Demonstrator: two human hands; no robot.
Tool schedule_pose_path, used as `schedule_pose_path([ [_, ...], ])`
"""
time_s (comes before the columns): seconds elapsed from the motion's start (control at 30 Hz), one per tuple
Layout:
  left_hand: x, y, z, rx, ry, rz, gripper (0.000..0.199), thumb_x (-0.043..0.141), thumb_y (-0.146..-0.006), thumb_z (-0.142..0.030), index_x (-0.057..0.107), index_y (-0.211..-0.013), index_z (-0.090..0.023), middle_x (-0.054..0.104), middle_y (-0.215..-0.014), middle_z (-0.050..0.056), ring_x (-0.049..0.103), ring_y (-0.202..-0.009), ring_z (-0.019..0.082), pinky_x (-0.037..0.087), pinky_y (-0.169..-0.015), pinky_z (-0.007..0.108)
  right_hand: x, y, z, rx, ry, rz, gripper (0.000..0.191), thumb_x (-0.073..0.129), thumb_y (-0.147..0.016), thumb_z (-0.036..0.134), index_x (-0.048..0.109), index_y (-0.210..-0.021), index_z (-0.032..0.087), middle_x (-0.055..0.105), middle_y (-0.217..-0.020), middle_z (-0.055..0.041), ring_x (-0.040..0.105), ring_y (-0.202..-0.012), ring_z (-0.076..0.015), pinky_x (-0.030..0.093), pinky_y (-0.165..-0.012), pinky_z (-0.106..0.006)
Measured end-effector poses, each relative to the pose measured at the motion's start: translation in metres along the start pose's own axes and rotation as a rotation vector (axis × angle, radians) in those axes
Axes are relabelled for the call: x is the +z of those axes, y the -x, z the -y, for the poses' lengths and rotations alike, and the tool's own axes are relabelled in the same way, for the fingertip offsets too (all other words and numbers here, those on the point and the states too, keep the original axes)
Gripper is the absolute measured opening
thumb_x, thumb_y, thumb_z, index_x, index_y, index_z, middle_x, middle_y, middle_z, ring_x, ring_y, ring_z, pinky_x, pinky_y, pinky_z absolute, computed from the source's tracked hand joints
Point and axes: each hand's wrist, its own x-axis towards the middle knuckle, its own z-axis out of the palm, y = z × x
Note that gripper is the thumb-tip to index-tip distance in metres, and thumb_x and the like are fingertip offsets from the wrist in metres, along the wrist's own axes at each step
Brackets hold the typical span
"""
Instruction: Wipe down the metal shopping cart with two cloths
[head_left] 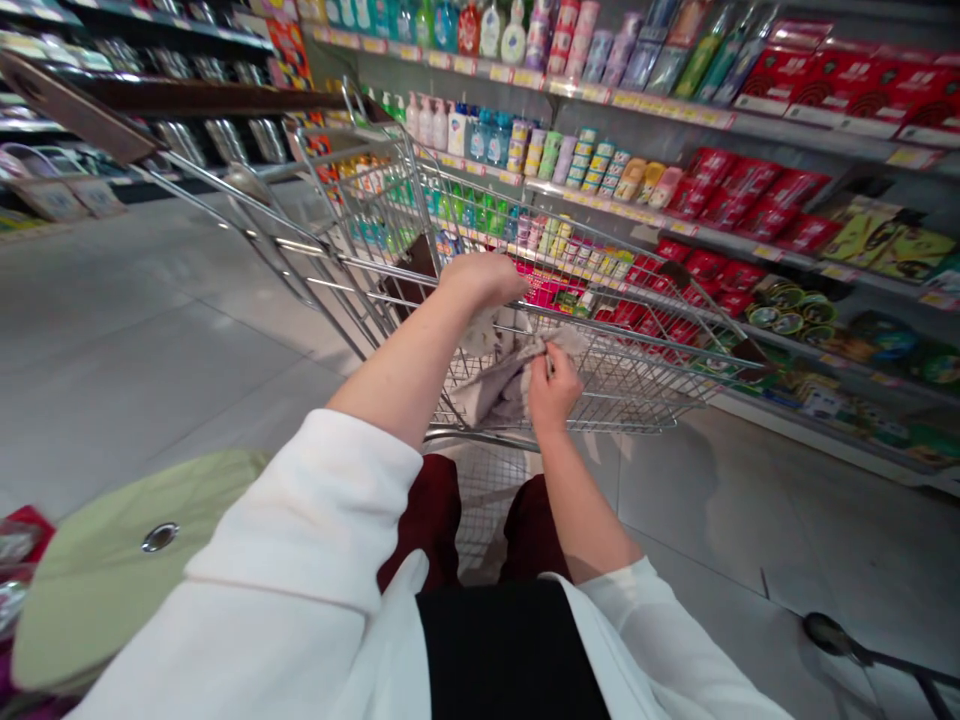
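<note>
A metal wire shopping cart (pixel 645 350) stands in front of me. A greyish cloth (pixel 491 392) hangs bunched at its near side, against the wire mesh. My right hand (pixel 553 390) is closed, thumb and fingers pinching the upper part of this cloth. Up and to the left, my left hand (pixel 484 280) reaches over the cart's near rim with the wrist bent; its fingers are mostly hidden beyond the hand, so what they touch does not show. Below it, a pale patterned piece of fabric (pixel 484 335) is partly visible through the wires.
Shelves (pixel 652 105) packed with bottles and red packages run along the far side. Brown handle bar (pixel 217 97) belongs to the cart, at upper left. A light green round-edged item (pixel 112 570) lies at lower left. Wheeled black metal part (pixel 829 632) is at lower right on the tiled floor.
</note>
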Motion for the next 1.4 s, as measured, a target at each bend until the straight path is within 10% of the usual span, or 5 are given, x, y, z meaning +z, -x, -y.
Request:
schedule_pose_path([
  [0.4,0.002,-0.002,0.000,-0.018,0.016,-0.024,0.062,0.046,-0.083,-0.057,0.064,-0.133,-0.024,0.066,-0.131,0.012,0.061,-0.117,0.033,0.050,-0.095,0.041,0.018,0.035,-0.036,0.139,0.123,0.224,0.030,0.049,-0.092,0.030,0.069,-0.109,0.016,0.071,-0.105,-0.0109,0.064,-0.090,-0.0174,0.044,-0.080,-0.026],
  [0.73,0.001,0.002,-0.001,-0.037,0.017,-0.037,0.066,0.044,-0.083,-0.060,0.063,-0.133,-0.022,0.066,-0.130,0.014,0.062,-0.118,0.033,0.050,-0.096,0.040,0.016,0.004,0.018,-0.048,0.174,0.193,0.038,0.044,-0.098,0.043,0.065,-0.119,0.019,0.068,-0.111,-0.0112,0.064,-0.091,-0.0185,0.044,-0.078,-0.027],
  [1.03,0.002,0.002,-0.002,-0.055,0.065,-0.038,0.062,0.049,-0.082,-0.056,0.064,-0.133,-0.024,0.065,-0.132,0.013,0.061,-0.118,0.036,0.050,-0.096,0.045,0.026,0.037,-0.019,0.065,0.231,0.352,0.030,0.051,-0.095,0.033,0.068,-0.114,0.019,0.071,-0.103,-0.0084,0.063,-0.078,-0.0147,0.044,-0.072,-0.025],
  [1.2,0.001,0.004,-0.003,-0.036,0.064,-0.051,0.060,0.048,-0.084,-0.053,0.065,-0.131,-0.022,0.064,-0.133,0.013,0.061,-0.118,0.034,0.050,-0.096,0.042,0.011,0.022,0.009,-0.102,0.099,0.227,0.037,0.039,-0.100,0.032,0.067,-0.122,0.020,0.068,-0.117,-0.0093,0.061,-0.107,-0.0155,0.044,-0.090,-0.023],
  [1.4,0.000,0.004,-0.002,-0.053,0.068,-0.057,0.062,0.049,-0.083,-0.054,0.063,-0.133,-0.022,0.065,-0.133,0.014,0.061,-0.118,0.035,0.051,-0.095,0.042,0.019,0.002,0.049,-0.082,0.230,0.299,0.038,0.044,-0.099,0.039,0.064,-0.125,0.021,0.069,-0.109,-0.0098,0.064,-0.086,-0.0167,0.043,-0.075,-0.026],
])
